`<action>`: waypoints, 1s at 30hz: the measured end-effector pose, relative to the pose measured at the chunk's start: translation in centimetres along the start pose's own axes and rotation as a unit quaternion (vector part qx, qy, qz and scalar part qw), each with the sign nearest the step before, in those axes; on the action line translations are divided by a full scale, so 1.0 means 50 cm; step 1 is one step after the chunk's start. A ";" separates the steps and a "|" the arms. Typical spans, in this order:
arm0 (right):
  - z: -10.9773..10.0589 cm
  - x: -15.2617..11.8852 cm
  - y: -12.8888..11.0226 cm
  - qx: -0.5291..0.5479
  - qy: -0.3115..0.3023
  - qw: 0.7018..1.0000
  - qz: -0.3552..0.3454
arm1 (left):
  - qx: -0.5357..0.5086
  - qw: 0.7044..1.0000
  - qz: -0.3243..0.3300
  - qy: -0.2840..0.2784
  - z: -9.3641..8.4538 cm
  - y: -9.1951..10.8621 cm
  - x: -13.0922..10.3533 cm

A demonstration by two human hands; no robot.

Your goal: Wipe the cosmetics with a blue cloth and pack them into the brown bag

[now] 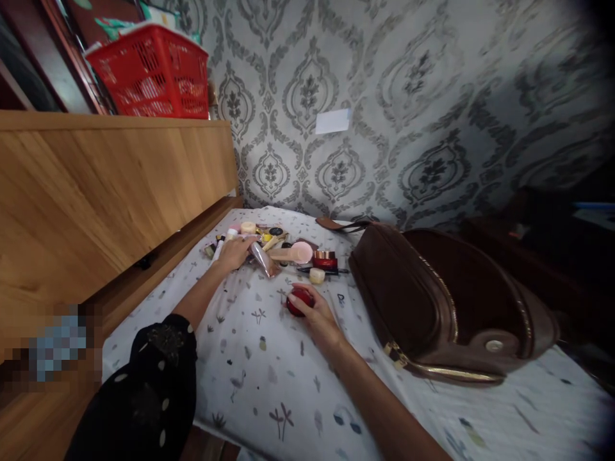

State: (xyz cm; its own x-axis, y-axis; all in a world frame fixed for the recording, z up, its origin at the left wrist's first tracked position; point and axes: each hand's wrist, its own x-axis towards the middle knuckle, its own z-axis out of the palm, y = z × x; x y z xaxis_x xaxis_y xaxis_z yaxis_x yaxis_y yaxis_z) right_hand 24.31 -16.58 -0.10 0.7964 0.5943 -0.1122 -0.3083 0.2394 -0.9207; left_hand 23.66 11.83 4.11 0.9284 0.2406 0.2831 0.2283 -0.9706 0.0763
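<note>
My right hand (319,317) is closed around a small round dark red jar (298,302), just above the patterned white sheet. At the left side of a pile of cosmetics, my left hand (234,251) lies with its fingers stretched over the items, its fingertips by a shiny pinkish tube (264,261). The pile includes a pink round-headed brush or mirror-like item (302,251), a red jar with a copper lid (325,258), a small cream-coloured jar (316,276), a round black compact (275,232) and a peach-lidded jar (248,227). Several smaller pieces overlap and are hard to make out.
A large brown bag (408,288) with gold zips rests on the sheet (269,358) at the right. On the left stands a wooden cabinet (115,198) carrying a red plastic basket (161,77). Behind is a patterned wall (312,89) with a white switch plate (332,121).
</note>
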 end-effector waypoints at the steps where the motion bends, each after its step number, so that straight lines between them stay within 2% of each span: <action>1: 0.000 0.001 0.000 0.003 -0.002 1.000 0.001 | -0.007 1.000 0.002 -0.006 -0.004 -0.002 0.009; 5: -0.001 0.005 0.001 0.016 -0.005 1.000 -0.001 | -0.038 0.999 0.023 -0.029 -0.001 0.010 0.022; 9: -0.003 0.005 0.000 0.035 -0.004 0.999 0.003 | -0.038 0.998 0.035 -0.037 0.020 0.031 -0.006; 12: -0.004 0.004 -0.002 0.033 -0.002 0.999 0.013 | -0.011 0.999 0.019 -0.029 0.026 0.034 -0.032; 15: -0.005 0.003 -0.003 0.045 0.000 0.999 0.015 | 0.026 0.999 -0.013 -0.024 0.024 0.033 -0.039; 23: -0.004 0.005 -0.004 0.077 -0.013 0.997 0.013 | 0.090 0.991 -0.079 -0.051 0.035 0.037 -0.006; 30: 0.004 -0.005 -0.011 0.092 -0.027 0.995 -0.025 | 0.040 0.993 -0.103 -0.049 0.038 0.032 0.018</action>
State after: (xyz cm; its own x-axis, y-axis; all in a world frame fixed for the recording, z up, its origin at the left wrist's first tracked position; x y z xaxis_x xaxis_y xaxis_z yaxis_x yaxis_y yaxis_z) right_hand 24.20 -16.71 0.50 0.7852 0.6177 -0.0427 -0.3632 0.4036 -0.8397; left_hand 25.39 10.50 2.69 0.8831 0.4354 0.1747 0.4344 -0.8995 0.0456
